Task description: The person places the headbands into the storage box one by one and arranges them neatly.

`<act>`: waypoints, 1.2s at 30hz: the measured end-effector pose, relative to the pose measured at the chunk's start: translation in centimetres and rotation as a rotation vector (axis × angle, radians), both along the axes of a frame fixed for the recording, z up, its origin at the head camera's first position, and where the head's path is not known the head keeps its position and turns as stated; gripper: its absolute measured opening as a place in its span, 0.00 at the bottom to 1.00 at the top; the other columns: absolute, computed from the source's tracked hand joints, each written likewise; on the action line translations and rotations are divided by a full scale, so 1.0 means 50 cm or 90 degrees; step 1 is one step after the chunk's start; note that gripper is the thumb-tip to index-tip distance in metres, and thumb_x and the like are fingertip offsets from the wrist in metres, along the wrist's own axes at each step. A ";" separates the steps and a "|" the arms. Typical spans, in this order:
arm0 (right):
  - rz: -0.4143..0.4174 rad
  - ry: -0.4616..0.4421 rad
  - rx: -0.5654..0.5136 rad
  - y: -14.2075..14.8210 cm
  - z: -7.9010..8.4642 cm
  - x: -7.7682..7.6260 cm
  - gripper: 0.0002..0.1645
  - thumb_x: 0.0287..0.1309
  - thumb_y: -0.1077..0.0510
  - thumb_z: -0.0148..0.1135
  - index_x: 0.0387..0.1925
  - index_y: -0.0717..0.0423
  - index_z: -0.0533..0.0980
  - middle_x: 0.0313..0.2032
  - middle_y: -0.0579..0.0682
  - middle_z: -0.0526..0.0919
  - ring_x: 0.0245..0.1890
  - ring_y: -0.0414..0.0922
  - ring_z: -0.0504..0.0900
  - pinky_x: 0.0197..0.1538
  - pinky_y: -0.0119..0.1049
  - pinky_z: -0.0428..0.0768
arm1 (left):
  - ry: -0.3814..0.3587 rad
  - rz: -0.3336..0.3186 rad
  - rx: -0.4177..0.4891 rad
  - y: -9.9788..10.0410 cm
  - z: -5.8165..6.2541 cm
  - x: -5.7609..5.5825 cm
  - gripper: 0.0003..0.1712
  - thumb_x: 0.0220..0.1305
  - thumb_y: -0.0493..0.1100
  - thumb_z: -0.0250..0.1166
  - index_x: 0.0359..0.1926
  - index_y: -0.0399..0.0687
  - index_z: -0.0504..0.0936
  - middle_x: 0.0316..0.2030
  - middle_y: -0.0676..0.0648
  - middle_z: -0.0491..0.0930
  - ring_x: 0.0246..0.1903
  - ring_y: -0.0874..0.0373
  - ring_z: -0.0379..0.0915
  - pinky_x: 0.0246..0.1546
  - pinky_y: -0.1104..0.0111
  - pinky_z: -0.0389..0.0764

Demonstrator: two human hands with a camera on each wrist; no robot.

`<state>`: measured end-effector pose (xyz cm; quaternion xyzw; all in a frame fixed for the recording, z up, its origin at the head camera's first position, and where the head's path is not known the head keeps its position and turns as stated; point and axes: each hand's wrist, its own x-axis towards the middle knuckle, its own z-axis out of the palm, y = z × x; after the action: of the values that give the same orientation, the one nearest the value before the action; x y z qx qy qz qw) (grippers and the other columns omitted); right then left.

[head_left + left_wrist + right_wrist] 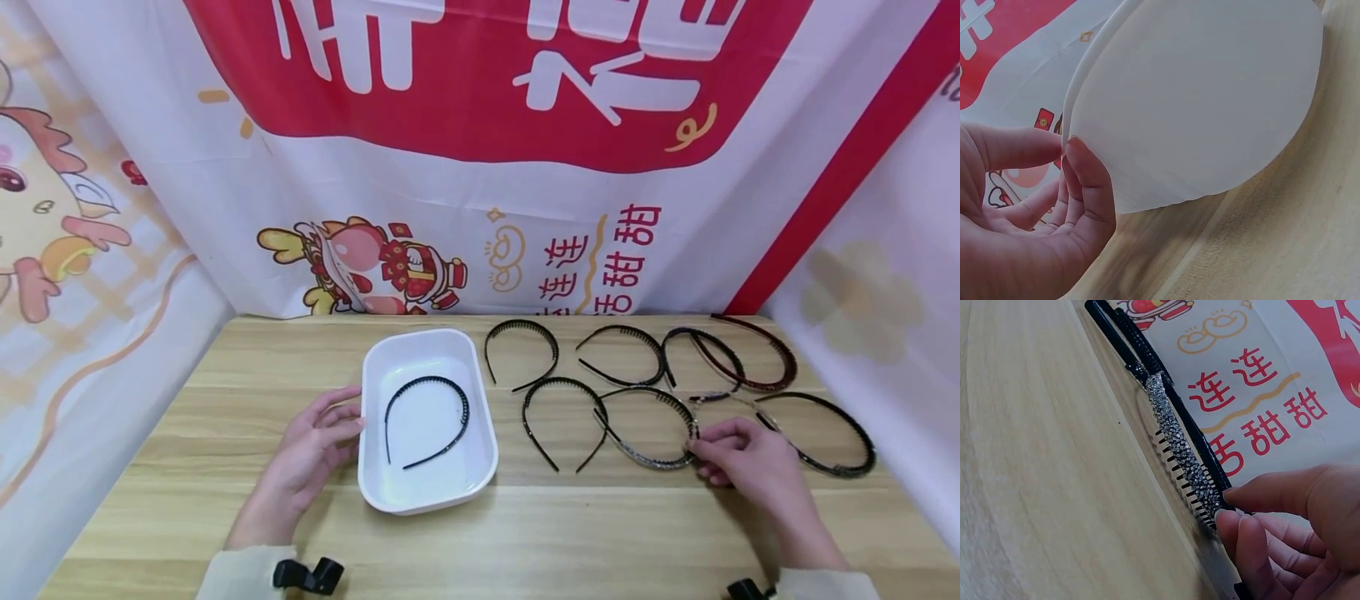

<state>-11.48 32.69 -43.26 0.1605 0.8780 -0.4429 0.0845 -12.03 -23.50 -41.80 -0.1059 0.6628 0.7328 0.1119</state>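
My left hand (318, 446) pinches the left rim of a white plastic basin (486, 417); the left wrist view shows thumb and fingers on its edge (1067, 119). Inside the basin lies one thin black headband (465, 408) with small teeth. On the right, my right hand (742, 454) pinches the curved end of a rhinestone-covered headband (652, 460). Up close in the right wrist view, the sparkling headband (1175, 437) shows black comb teeth along its inner side. Its open ends overlap a black headband (562, 382) to its left.
Behind these lie a black headband (536, 323), another toothed one (633, 329), and a dark one (693, 330) overlapping a reddish-brown headband (787, 358). Another headband (862, 433) lies right of my right hand. Printed cloth (480, 192) hangs behind the wooden table (585, 542).
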 end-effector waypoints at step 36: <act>0.017 0.023 0.069 -0.011 -0.017 -0.001 0.44 0.59 0.41 0.80 0.60 0.66 0.69 0.33 0.47 0.93 0.26 0.42 0.90 0.31 0.34 0.87 | 0.007 0.007 0.003 -0.001 -0.002 0.005 0.38 0.73 0.33 0.65 0.79 0.44 0.62 0.48 0.57 0.82 0.47 0.63 0.82 0.51 0.68 0.85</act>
<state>-11.54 32.12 -44.09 0.1453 0.9043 -0.3962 0.0652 -11.79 -23.55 -41.89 -0.1054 0.6611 0.7355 0.1041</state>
